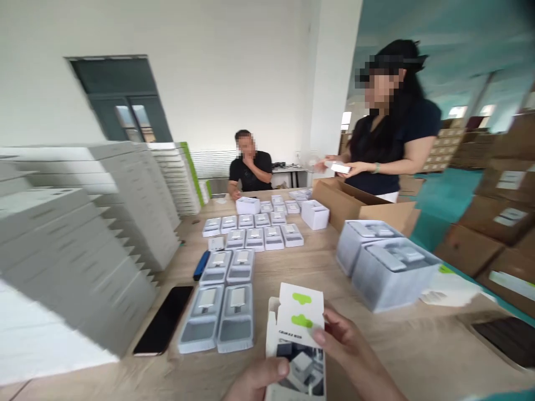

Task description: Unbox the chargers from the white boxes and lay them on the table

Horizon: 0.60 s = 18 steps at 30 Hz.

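Observation:
Both my hands hold a small white product box with green marks on its raised flap and a printed picture on its front. My left hand grips the box's lower left side with the thumb on the front. My right hand pinches the open top flap from the right. Just left of the box, grey plastic trays holding white chargers lie on the wooden table.
Tall leaning stacks of flat white cartons fill the left. A black phone and a blue pen lie by the trays. More trays, two tray stacks and an open cardboard box sit beyond. One person sits at the far end; another stands at the right holding a small box.

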### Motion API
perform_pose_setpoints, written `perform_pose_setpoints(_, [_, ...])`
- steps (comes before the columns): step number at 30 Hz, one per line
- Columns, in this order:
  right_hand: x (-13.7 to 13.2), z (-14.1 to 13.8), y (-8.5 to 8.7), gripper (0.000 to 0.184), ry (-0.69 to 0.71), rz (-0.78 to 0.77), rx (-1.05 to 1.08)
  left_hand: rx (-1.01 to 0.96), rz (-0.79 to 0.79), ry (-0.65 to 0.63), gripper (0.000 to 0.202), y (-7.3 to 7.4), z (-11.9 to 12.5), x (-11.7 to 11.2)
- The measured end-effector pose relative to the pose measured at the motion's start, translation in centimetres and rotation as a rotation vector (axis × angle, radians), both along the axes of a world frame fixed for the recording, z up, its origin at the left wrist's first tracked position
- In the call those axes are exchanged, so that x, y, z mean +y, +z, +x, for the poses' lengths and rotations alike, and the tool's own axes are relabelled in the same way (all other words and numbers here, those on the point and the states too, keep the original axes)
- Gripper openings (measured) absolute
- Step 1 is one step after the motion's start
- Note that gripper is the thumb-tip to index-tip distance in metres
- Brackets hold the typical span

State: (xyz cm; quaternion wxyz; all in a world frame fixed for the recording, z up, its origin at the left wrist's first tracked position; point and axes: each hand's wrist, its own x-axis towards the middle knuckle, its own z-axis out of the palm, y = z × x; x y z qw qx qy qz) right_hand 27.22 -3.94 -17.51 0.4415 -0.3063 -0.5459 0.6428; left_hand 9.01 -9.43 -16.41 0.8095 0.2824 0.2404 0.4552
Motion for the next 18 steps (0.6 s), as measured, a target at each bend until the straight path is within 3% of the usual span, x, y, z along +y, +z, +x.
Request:
perform_pose_setpoints(3, [-0.6,0.5,0.4,0.071,0.094,-0.001,-0.074,0.045,0.019,0.191,0.045,1.1,0.0,0.9])
perform_pose_setpoints(6, [-1.8,0.0,0.7,0.055,0.323,-0.013,-0.185,0.223,0.017,0.382,0.041,1.7,-0.4,1.2])
perform_pose_setpoints(8, [-2.5,-0.8,0.9,0.052,0.342,0.011,-0.18,0.256,0.022,0.354,0.042,1.9,-0.7,1.1])
perform_pose_setpoints(11, [-2.7,-1.8,0.5,0.054,0.329,0.049,-0.181,0.141,0.033,0.108,0.052,2.2,-1.1,0.8])
perform_pose_setpoints(12, [-2.5,-1.9,0.2,0.052,0.288,0.077,-0.247,0.119,0.049,0.049,0.057,2.3,-1.3,0.7])
perform_pose_setpoints(14, [-2.0,-1.4,-0.2,0.045,0.035,0.201,-0.466,0.172,0.101,0.019,0.064,2.5,-2.0,0.6])
perform_pose_setpoints(16, [-1.5,-0.5,-0.2,0.052,-0.334,0.437,-0.674,0.36,0.175,0.052,0.07,2.8,-2.8,0.6])
perform_pose_setpoints(18, [-1.3,0.4,0.6,0.066,-0.588,0.751,-0.769,0.615,0.272,0.057,0.078,3.1,-3.6,0.6])
